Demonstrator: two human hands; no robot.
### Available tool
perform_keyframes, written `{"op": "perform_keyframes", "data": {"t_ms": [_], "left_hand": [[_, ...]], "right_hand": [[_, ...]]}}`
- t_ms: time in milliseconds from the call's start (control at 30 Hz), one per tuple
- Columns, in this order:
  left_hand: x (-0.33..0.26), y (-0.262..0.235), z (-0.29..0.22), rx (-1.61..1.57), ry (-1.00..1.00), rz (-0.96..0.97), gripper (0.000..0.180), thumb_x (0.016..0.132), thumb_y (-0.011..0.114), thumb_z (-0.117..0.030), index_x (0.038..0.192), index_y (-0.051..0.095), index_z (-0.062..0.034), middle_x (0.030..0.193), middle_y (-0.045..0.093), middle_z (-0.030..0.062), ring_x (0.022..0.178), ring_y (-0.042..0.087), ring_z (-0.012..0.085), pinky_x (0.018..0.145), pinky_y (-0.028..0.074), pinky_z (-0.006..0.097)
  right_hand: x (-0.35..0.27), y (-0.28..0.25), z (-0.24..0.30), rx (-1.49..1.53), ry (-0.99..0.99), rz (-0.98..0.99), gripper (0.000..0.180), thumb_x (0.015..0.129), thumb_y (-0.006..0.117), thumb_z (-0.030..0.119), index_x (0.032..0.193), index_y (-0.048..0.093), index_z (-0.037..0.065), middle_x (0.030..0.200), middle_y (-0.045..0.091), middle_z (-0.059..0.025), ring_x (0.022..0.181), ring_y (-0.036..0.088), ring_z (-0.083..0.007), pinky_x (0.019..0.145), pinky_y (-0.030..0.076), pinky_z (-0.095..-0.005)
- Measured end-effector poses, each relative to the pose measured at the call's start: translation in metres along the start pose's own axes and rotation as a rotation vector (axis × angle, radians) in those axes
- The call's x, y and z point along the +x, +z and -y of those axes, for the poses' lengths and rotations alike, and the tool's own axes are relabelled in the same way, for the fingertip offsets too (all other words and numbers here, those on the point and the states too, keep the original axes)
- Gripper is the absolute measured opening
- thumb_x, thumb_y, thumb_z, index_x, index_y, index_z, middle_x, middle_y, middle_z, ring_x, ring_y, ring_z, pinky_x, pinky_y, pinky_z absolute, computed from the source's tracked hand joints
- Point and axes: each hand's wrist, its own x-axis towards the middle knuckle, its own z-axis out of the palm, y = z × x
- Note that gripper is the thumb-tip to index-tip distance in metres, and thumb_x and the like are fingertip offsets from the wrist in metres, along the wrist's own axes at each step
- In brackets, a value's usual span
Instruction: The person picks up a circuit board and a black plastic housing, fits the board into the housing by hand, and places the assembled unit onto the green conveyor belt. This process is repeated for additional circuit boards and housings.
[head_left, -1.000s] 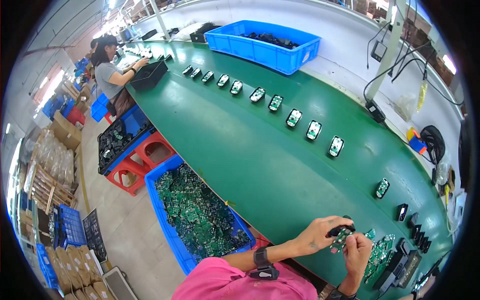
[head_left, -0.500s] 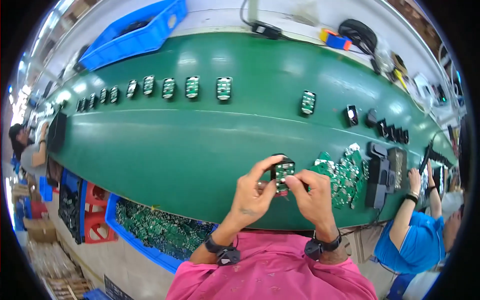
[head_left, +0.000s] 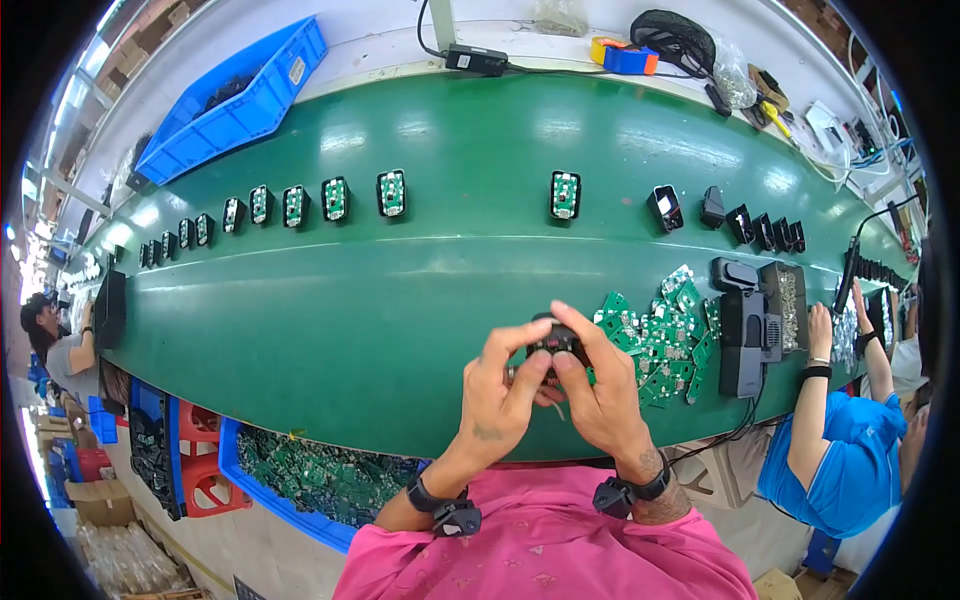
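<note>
My left hand (head_left: 497, 390) and my right hand (head_left: 606, 388) close together round a small black plastic housing (head_left: 557, 338) above the near part of the green bench. Both thumbs press on its near end, while the fingers wrap its sides and far end. Most of the housing is covered by my fingers, and its circuit board face is hidden. Just right of my hands lies a loose heap of green circuit boards (head_left: 655, 345).
A row of black housings with boards (head_left: 335, 200) runs along the bench, with empty-looking housings (head_left: 712, 206) at right. A dark grey device (head_left: 740, 345) stands beside a parts box (head_left: 785, 310). A blue bin of boards (head_left: 310, 470) sits below. Co-workers (head_left: 835, 450) work at both ends.
The housing has tipped, so its board face no longer shows. My right hand has moved from pinching over the board to wrapping round the housing's right side. The whole view has shifted slightly.
</note>
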Motion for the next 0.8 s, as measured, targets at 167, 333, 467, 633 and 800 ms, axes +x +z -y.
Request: {"op": "perform_keyframes", "data": {"t_ms": [167, 333, 467, 633, 800], "left_hand": [[0.013, 0.000, 0.006, 0.280, 0.271, -0.027, 0.026, 0.097, 0.056, 0.000, 0.123, 0.057, -0.0007, 0.110, 0.068, 0.0173, 0.071, 0.072, 0.0203, 0.055, 0.060, 0.028], [0.074, -0.014, 0.001, 0.210, -0.047, 0.037, 0.024, 0.100, 0.050, -0.004, 0.123, 0.055, -0.0010, 0.102, 0.067, 0.0142, 0.068, 0.071, 0.0204, 0.053, 0.060, 0.029], [0.172, -0.055, 0.029, 0.350, -0.058, -0.041, 0.026, 0.100, 0.047, -0.006, 0.124, 0.054, -0.0059, 0.105, 0.065, 0.0151, 0.064, 0.071, 0.0232, 0.046, 0.057, 0.030], [0.214, -0.070, 0.046, 0.729, -0.115, -0.016, 0.033, 0.101, 0.050, -0.016, 0.132, 0.053, -0.0049, 0.121, 0.061, 0.0238, 0.066, 0.072, 0.0328, 0.055, 0.058, 0.039], [0.184, 0.015, 0.034, 1.389, 0.399, -0.151, 0.059, 0.096, 0.056, -0.043, 0.142, 0.047, -0.0082, 0.129, 0.056, 0.0290, 0.083, 0.071, 0.0398, 0.066, 0.059, 0.046]], "right_hand": [[0.008, 0.003, -0.010, 0.024, -0.089, -0.078, 0.034, 0.093, 0.058, 0.003, 0.127, 0.059, 0.003, 0.103, 0.067, -0.0167, 0.085, 0.067, -0.0302, 0.074, 0.053, -0.0359], [0.023, -0.005, -0.011, 0.019, 0.228, -0.064, 0.039, 0.094, 0.062, 0.010, 0.132, 0.056, 0.000, 0.101, 0.066, -0.0130, 0.076, 0.065, -0.0209, 0.068, 0.052, -0.0312], [0.013, -0.020, -0.016, -0.151, 0.230, -0.063, 0.046, 0.091, 0.066, 0.009, 0.134, 0.055, -0.002, 0.099, 0.065, -0.0108, 0.074, 0.063, -0.0143, 0.063, 0.050, -0.0271], [-0.015, -0.046, -0.019, -0.184, 0.218, -0.152, 0.029, 0.089, 0.067, 0.008, 0.116, 0.065, -0.003, 0.090, 0.066, -0.0087, 0.071, 0.061, -0.0135, 0.062, 0.049, -0.0264], [-0.032, -0.059, -0.021, -0.189, 0.327, -0.323, 0.021, 0.089, 0.066, 0.006, 0.108, 0.068, -0.002, 0.080, 0.065, -0.0065, 0.068, 0.059, -0.0113, 0.061, 0.047, -0.0255]]}}
